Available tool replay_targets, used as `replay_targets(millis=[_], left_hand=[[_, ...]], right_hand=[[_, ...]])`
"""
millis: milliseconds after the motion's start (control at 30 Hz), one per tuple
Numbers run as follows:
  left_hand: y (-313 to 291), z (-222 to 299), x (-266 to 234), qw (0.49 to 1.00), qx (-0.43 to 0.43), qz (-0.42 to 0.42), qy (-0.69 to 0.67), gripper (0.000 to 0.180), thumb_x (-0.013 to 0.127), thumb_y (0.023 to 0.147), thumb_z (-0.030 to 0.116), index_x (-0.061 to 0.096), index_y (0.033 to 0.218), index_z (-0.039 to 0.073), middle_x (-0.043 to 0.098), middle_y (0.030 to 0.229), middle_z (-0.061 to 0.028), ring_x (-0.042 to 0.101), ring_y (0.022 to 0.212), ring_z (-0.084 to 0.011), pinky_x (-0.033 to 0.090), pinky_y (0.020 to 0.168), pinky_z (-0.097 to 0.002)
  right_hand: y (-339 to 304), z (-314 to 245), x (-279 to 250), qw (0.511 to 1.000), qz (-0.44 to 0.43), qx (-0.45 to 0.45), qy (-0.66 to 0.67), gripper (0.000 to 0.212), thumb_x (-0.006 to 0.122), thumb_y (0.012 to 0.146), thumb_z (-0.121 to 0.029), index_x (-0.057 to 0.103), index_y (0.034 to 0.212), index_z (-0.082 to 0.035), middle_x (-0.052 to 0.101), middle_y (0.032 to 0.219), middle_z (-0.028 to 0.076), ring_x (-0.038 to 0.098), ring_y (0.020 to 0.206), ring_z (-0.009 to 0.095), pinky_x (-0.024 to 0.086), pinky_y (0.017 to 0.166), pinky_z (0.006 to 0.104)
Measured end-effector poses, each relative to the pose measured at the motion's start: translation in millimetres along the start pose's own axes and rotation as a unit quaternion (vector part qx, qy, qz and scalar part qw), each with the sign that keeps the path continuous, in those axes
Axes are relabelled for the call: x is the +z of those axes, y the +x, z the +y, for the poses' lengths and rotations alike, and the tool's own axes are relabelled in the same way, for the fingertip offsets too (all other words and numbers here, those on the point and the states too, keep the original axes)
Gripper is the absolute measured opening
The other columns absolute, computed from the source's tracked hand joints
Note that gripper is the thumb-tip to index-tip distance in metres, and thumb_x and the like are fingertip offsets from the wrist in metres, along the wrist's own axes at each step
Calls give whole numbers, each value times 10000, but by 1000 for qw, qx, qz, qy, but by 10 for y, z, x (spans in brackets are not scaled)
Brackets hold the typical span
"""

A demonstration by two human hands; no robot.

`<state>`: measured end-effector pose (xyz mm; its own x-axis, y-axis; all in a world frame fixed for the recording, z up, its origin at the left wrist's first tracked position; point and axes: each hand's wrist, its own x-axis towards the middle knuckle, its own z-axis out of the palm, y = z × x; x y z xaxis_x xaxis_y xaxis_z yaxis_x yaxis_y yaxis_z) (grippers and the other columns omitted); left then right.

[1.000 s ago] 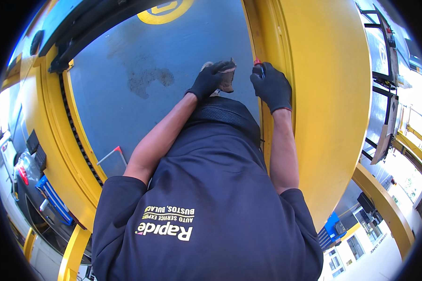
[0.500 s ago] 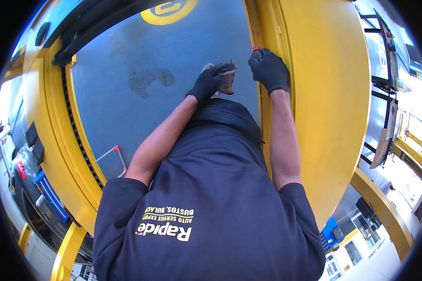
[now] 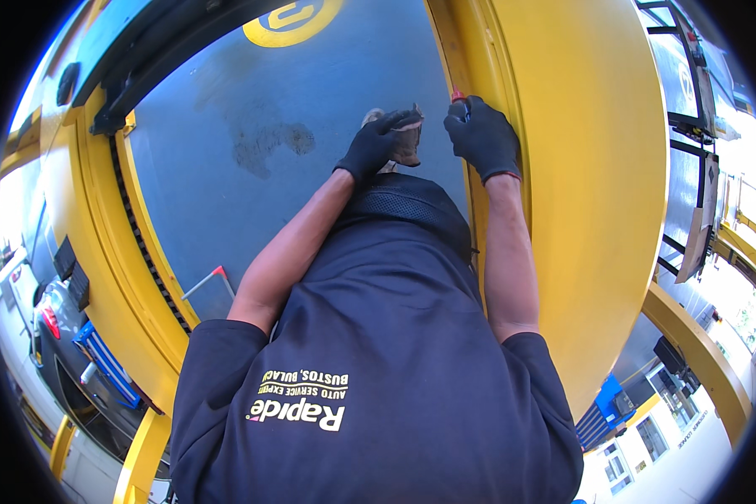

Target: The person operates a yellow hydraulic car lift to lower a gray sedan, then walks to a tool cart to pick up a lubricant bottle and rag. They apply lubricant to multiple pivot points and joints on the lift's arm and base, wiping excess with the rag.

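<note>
My left hand (image 3: pixel 370 148), in a dark glove, is closed around a dirty brownish rag (image 3: pixel 407 143) in front of my waist. To its right, my right hand (image 3: pixel 484 134), also gloved, grips an object with a red top (image 3: pixel 458 96). Its body is hidden inside the fist, so its kind cannot be made out. That hand is beside the long yellow metal post (image 3: pixel 580 168), close to its edge; whether it touches the post cannot be told. A gap separates the two hands.
Below lies a blue-grey floor (image 3: pixel 202 193) with a dark stain (image 3: pixel 265 147) and a yellow round marking (image 3: pixel 294 23). Another yellow post with a chain-like strip (image 3: pixel 139 227) rises at left. A red-tipped bar (image 3: pixel 218 271), a car (image 3: pixel 50 315) and blue tool cabinets (image 3: pixel 109 365) stand around.
The view has shifted slightly. Both hands keep their holds, and the right hand with the red-topped object sits a little lower in the picture.
</note>
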<state>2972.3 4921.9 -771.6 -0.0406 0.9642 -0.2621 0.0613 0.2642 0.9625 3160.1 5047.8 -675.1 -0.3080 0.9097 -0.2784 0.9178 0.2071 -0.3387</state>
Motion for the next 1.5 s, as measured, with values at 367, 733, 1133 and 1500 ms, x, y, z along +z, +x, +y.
replay_targets(millis=[367, 733, 1133, 1500], left_hand=[[-63, 38, 31, 995, -56, 3, -86, 469, 555, 1023, 104, 609, 1488, 83, 648, 1439, -86, 608, 1275, -157, 463, 1111, -311], [-168, -109, -65, 999, -29, 17, -34, 555, 504, 981, 16, 546, 1535, 32, 639, 1466, -58, 589, 1293, -131, 459, 1113, -307], [-111, 34, -61, 995, -54, -5, -87, 509, 508, 1006, 33, 583, 1509, 44, 660, 1430, -60, 600, 1276, -143, 449, 1125, -308], [596, 282, -157, 974, -161, -149, -63, 476, 655, 1042, 234, 610, 1465, 21, 699, 1345, -84, 668, 1189, -164, 526, 1041, -317]], right_hand=[[-140, 55, 10, 999, -38, 12, 25, 408, 639, 886, -426, 702, 1087, -77, 757, 988, 198, 735, 930, 414, 586, 828, 535], [-123, 30, -46, 999, -42, 11, 7, 394, 647, 885, -421, 711, 1091, -91, 763, 992, 180, 739, 933, 401, 590, 838, 514], [-336, 137, -52, 990, 11, -5, 138, 369, 679, 891, -338, 662, 1157, -83, 757, 1009, 182, 732, 952, 404, 574, 818, 522], [-1454, 216, -75, 862, 146, 54, 482, 457, 738, 888, -77, 622, 1328, -28, 728, 1156, 128, 724, 1080, 234, 559, 971, 374]])
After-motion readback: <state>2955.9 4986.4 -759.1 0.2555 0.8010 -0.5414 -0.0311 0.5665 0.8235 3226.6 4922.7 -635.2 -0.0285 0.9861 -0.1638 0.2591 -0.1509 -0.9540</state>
